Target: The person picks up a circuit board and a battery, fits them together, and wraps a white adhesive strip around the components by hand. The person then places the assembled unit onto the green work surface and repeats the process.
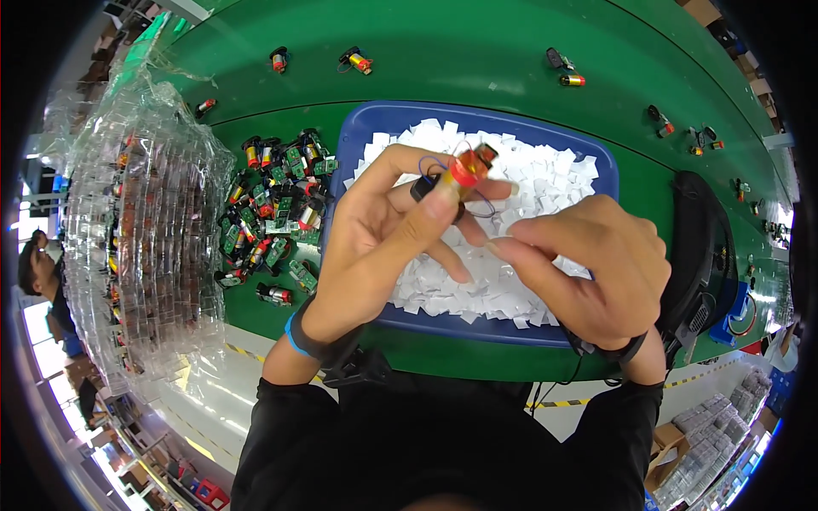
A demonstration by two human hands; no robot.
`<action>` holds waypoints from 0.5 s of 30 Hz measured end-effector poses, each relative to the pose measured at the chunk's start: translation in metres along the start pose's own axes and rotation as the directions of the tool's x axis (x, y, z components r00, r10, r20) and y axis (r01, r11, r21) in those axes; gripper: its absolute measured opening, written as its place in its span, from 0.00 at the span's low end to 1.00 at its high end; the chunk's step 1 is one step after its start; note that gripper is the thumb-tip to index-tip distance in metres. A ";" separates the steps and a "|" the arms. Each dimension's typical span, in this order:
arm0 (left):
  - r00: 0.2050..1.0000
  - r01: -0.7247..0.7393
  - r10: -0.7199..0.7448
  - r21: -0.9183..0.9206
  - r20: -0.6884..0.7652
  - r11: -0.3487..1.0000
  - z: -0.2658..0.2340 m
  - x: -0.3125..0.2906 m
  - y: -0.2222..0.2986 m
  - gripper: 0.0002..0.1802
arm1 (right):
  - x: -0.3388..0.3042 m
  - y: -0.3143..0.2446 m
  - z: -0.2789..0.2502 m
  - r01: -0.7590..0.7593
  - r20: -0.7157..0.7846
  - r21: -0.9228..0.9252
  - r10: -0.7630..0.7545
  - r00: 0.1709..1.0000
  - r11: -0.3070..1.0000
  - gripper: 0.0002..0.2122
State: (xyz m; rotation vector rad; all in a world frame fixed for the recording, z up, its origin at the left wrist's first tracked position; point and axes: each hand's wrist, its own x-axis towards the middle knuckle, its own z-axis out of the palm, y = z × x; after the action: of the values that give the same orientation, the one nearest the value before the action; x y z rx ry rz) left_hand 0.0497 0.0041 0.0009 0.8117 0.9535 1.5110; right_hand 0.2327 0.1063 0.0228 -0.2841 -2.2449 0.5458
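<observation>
Head view: one blue tray [443, 323], filled with white paper squares [554, 175]; one stack of clear plastic trays [166, 204], wrapped in film, parts inside. One red-and-yellow cylindrical component [464, 170], wired, above the tray, pinched between thumb and fingers of the left hand [379, 226]; long axis slanting, coppery end pointing far and right. Right hand [596, 264], thumb and forefinger pressed together at the tips; anything between them is too small to tell. Green table [426, 51], bearing a parts heap [264, 213]; pale floor [209, 404], striped tape; a person [40, 268] at left.
</observation>
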 end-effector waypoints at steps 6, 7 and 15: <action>0.992 0.116 -0.109 -0.131 0.060 0.985 0.003 -0.006 0.000 0.15 | 0.006 -0.001 0.006 0.023 0.011 0.070 -0.024 1.000 0.997 0.11; 0.993 0.103 -0.098 -0.088 0.061 0.991 0.004 -0.007 -0.001 0.15 | 0.003 -0.001 0.006 -0.023 0.017 0.087 0.022 1.000 0.996 0.11; 0.998 0.068 -0.069 0.073 0.011 0.995 0.008 -0.011 -0.004 0.14 | 0.002 0.001 0.008 -0.168 0.076 0.117 0.160 0.984 0.979 0.10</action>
State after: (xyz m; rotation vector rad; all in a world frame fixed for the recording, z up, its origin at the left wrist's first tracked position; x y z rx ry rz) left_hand 0.0597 -0.0061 0.0011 0.8318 1.0217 1.4174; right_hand 0.2251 0.1054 0.0189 -0.3953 -2.2531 0.7880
